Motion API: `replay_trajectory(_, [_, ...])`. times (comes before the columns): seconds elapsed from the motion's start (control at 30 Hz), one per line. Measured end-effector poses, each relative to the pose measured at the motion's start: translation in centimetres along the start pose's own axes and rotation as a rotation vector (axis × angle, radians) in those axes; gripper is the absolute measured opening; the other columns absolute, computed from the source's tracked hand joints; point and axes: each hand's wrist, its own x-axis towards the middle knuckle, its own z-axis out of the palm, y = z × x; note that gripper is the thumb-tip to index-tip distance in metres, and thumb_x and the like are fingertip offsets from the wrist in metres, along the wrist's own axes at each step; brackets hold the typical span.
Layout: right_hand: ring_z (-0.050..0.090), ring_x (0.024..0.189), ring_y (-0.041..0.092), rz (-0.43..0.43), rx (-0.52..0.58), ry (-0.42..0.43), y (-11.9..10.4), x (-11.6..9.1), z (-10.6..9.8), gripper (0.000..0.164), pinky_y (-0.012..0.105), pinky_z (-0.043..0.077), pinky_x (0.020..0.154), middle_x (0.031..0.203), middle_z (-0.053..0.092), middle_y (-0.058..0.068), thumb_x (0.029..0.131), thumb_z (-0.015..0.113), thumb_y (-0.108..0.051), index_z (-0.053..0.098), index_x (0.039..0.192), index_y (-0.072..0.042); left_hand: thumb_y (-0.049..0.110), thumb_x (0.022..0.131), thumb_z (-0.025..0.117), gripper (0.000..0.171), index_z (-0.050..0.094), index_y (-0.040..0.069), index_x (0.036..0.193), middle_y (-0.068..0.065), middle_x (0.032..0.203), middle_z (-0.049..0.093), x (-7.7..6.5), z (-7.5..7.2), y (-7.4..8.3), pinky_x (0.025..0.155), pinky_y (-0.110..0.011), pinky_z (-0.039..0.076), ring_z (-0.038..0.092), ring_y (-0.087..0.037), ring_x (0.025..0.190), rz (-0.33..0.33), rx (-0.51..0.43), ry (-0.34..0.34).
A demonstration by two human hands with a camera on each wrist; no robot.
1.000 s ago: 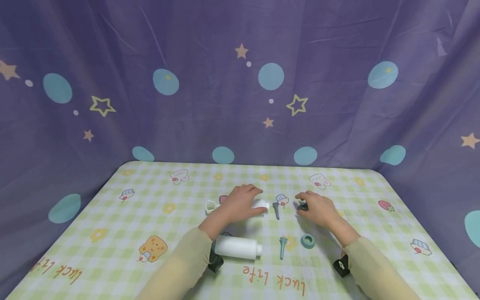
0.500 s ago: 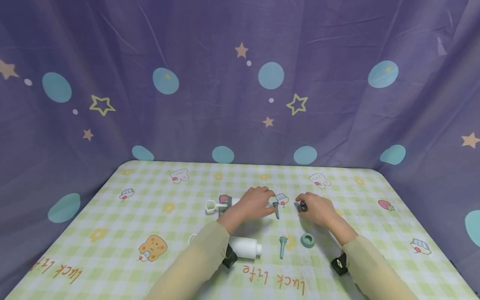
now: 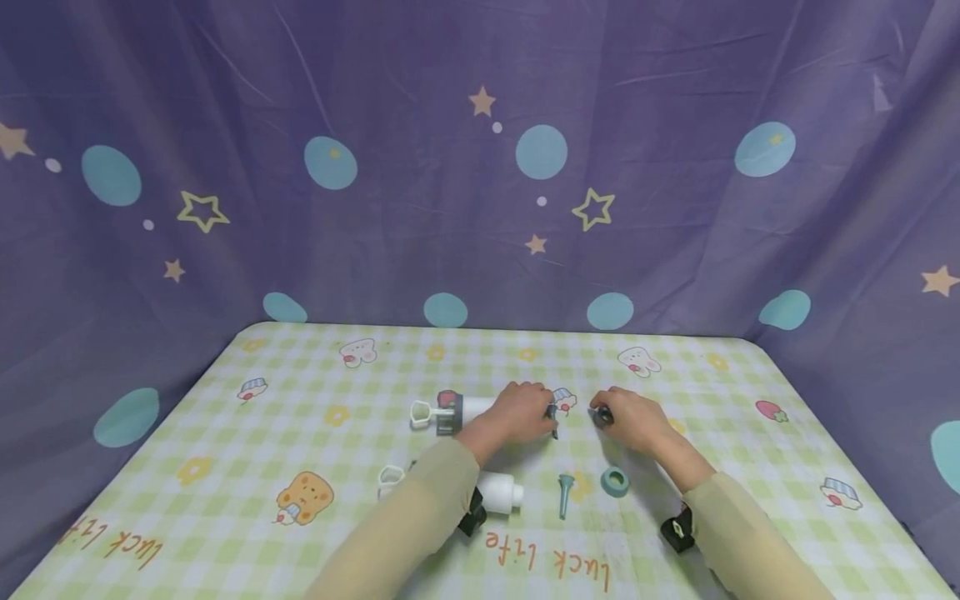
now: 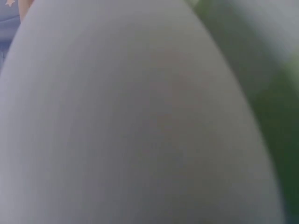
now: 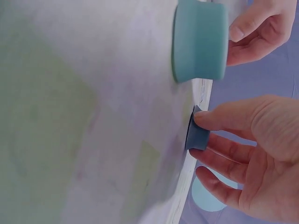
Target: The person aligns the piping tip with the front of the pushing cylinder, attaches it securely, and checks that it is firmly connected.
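Observation:
My left hand (image 3: pixel 528 412) reaches over the end of the far white syringe-like tube (image 3: pixel 476 407), fingertips right at a narrow dark blue-grey nozzle (image 3: pixel 555 429). I cannot tell whether its fingers pinch the nozzle. In the right wrist view, the left hand (image 5: pixel 264 30) is partly behind a teal ring (image 5: pixel 201 41). My right hand (image 3: pixel 633 417) pinches a small dark blue-grey ring (image 3: pixel 602 416) between thumb and fingers, close over the table. The right wrist view shows this ring (image 5: pixel 198 133) with the thumb on its upper side.
Under my left forearm lies a second white tube (image 3: pixel 498 492) with a loop handle (image 3: pixel 391 477). Nearer me are a teal nozzle (image 3: pixel 565 496) and the teal ring, on a checked cloth (image 3: pixel 225 467). A blurred white surface (image 4: pixel 131 116) fills the left wrist view.
My left hand has moved right along the far tube to the dark nozzle, uncovering the tube's collar and handle. My right hand has stayed nearly in place with the dark ring.

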Motion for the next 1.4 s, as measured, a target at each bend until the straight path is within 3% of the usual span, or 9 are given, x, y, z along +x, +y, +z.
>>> replay_trajectory(0.13, [0.061,0.089,0.026,-0.007,0.002,0.001,-0.2,0.0,-0.1,0.024,0.043,0.049,0.075,0.093,0.063,0.004,0.075,0.067,-0.009,0.067,0.099,-0.012,0.033,0.086,0.059,0.017,0.064,0.017,0.084,0.004,0.081,0.061,0.4,0.2,0.1,0.067,-0.031,0.042,0.056,-0.012,0.074,-0.019,-0.027,0.03])
replay_trajectory(0.33, [0.061,0.089,0.026,-0.008,0.027,0.001,-0.5,0.2,-0.2,0.025,0.043,0.049,0.076,0.094,0.063,0.003,0.073,0.069,-0.011,0.068,0.099,-0.012,0.028,0.084,0.061,0.011,0.066,0.019,0.085,0.007,0.082,0.063,0.8,0.5,-0.1,0.066,-0.027,0.041,0.058,-0.01,0.077,-0.029,-0.02,0.058])
replay_trajectory(0.63, [0.061,0.084,0.022,-0.014,0.127,0.017,-0.6,0.6,-0.4,0.021,0.039,0.048,0.075,0.092,0.065,0.004,0.074,0.069,-0.012,0.067,0.095,-0.009,0.025,0.084,0.062,0.008,0.065,0.019,0.079,0.007,0.077,0.062,0.9,-0.3,-0.3,0.067,-0.025,0.042,0.057,-0.01,0.072,0.004,-0.009,0.11])
replay_trajectory(0.97, [0.062,0.081,0.019,-0.027,0.262,0.046,-0.9,0.9,-0.5,0.024,0.035,0.05,0.073,0.093,0.064,0.007,0.073,0.067,-0.007,0.062,0.096,-0.005,0.02,0.086,0.061,0.007,0.066,0.017,0.081,0.005,0.079,0.062,-0.2,-1.7,-0.6,0.064,-0.022,0.045,0.056,-0.009,0.071,-0.004,-0.204,0.169])
replay_trajectory(1.2, [0.062,0.085,0.025,-0.075,0.333,0.08,-1.4,1.1,-0.4,0.036,0.035,0.052,0.074,0.1,0.06,0.013,0.074,0.066,-0.004,0.06,0.11,0.004,0.019,0.085,0.063,0.006,0.066,0.016,0.081,0.003,0.081,0.063,-1.3,-2.6,-1.1,0.067,-0.024,0.047,0.058,-0.011,0.075,-0.028,-0.24,0.224])
replay_trajectory(1.4, [0.063,0.086,0.025,-0.071,0.396,0.088,-1.9,1.2,-0.3,0.037,0.035,0.052,0.075,0.101,0.06,0.013,0.074,0.067,-0.003,0.061,0.111,0.003,0.024,0.087,0.062,0.009,0.066,0.017,0.084,0.004,0.083,0.062,-2.7,-2.6,-1.6,0.068,-0.026,0.047,0.058,-0.011,0.076,-0.088,-0.301,0.247])
